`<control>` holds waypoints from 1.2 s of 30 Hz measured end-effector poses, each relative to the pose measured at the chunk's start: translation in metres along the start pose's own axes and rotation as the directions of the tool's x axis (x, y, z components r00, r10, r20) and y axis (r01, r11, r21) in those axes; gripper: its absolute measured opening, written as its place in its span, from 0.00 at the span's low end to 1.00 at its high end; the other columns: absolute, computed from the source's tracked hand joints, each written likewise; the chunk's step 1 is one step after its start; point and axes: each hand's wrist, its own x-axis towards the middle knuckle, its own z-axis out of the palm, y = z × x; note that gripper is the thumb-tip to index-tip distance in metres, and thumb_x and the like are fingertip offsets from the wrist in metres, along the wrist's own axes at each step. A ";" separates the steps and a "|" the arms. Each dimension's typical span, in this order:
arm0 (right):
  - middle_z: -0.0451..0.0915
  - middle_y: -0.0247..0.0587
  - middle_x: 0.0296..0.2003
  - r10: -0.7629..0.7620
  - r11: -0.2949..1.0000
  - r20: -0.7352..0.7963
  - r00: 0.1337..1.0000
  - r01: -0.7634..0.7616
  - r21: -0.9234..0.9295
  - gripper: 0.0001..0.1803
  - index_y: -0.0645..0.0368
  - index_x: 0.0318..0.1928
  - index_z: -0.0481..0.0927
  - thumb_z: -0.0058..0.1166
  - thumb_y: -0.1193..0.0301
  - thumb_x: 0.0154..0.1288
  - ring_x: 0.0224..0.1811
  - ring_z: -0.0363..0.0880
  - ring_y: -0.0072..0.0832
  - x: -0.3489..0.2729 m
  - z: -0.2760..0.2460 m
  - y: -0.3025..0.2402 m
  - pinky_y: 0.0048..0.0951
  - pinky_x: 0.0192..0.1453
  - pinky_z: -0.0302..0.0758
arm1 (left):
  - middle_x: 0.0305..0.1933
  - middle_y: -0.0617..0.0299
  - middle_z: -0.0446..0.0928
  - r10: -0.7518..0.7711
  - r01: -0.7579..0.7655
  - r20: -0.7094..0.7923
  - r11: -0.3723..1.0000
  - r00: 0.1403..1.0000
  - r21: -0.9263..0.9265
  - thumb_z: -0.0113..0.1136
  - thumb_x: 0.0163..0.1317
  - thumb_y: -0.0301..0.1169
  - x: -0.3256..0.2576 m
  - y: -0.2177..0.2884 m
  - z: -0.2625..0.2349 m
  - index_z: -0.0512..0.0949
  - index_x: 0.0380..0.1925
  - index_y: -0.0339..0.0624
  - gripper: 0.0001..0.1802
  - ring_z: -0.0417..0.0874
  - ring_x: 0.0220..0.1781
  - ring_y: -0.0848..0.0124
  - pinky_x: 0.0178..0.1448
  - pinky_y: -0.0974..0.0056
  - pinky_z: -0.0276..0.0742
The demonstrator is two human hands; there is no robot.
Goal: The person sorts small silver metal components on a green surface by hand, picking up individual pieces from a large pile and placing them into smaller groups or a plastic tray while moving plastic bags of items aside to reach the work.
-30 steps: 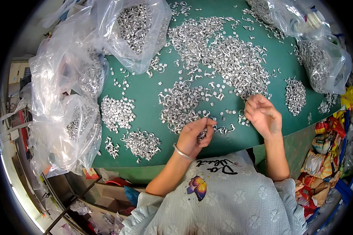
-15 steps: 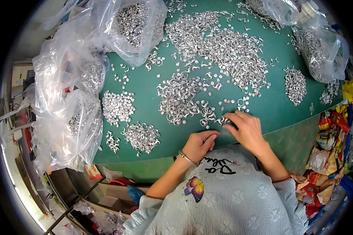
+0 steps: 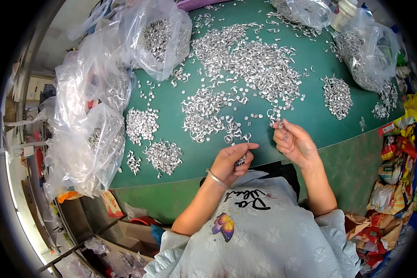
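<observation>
the right hand [image 3: 298, 142] pinches a small silver piece [image 3: 281, 125] in its fingertips, the left hand [image 3: 230, 164] curls around a few silver bits [image 3: 240, 161], and past them i see shiny heaps [image 3: 266, 69] on the green table [image 3: 170, 111] with clear bags [image 3: 85, 134] near its left and right edges.

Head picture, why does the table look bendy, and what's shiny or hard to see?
Head view: the green table curves at its front edge, probably fisheye bending; head view again: the clear bags at left shine with pale glare; head view too: metal bits in the right hand look too small to make out.
</observation>
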 end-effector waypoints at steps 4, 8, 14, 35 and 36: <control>0.75 0.38 0.29 -0.017 1.000 -0.152 0.988 0.013 -0.024 0.16 0.68 0.44 0.74 0.42 0.66 0.70 0.21 0.67 0.19 -0.005 0.010 0.002 0.19 0.22 0.62 | 0.24 0.65 0.67 -0.009 0.009 0.006 1.000 1.000 0.029 0.45 0.68 0.33 0.002 -0.005 0.012 0.70 0.49 0.30 0.17 0.57 0.16 0.82 0.18 0.77 0.51; 0.76 0.38 0.29 -0.195 0.932 -0.051 0.979 0.170 -0.319 0.13 0.67 0.42 0.77 0.45 0.68 0.68 0.21 0.69 0.21 -0.008 0.002 0.005 0.19 0.24 0.65 | 0.25 0.65 0.68 -0.022 0.022 0.023 1.000 1.000 0.004 0.46 0.68 0.35 0.005 -0.011 0.014 0.71 0.48 0.32 0.17 0.60 0.19 0.82 0.19 0.77 0.53; 0.74 0.33 0.24 -0.447 0.222 0.283 0.849 0.411 -0.884 0.06 0.65 0.35 0.81 0.54 0.75 0.60 0.24 0.71 0.17 -0.016 0.027 0.017 0.18 0.28 0.68 | 0.28 0.64 0.69 -0.143 0.126 -0.079 0.974 0.987 -0.188 0.47 0.67 0.39 0.032 -0.015 0.037 0.72 0.42 0.38 0.15 0.66 0.25 0.79 0.20 0.78 0.57; 0.66 0.36 0.13 -0.806 -0.239 0.097 0.583 -0.171 -0.956 0.07 0.57 0.34 0.77 0.60 0.72 0.54 0.13 0.64 0.32 0.019 -0.001 -0.046 0.33 0.20 0.61 | 0.22 0.57 0.72 0.548 -0.267 0.425 -0.346 0.721 0.899 0.58 0.57 0.30 0.100 0.038 0.043 0.81 0.39 0.47 0.09 0.77 0.22 0.59 0.25 0.61 0.72; 0.66 0.36 0.14 -0.808 -0.230 0.087 0.582 -0.176 -0.957 0.07 0.57 0.34 0.77 0.60 0.73 0.54 0.13 0.64 0.32 0.018 -0.001 -0.046 0.33 0.20 0.60 | 0.24 0.58 0.73 0.495 -0.237 0.412 -0.377 0.765 0.895 0.57 0.56 0.30 0.102 0.040 0.043 0.80 0.36 0.46 0.07 0.78 0.25 0.56 0.27 0.58 0.74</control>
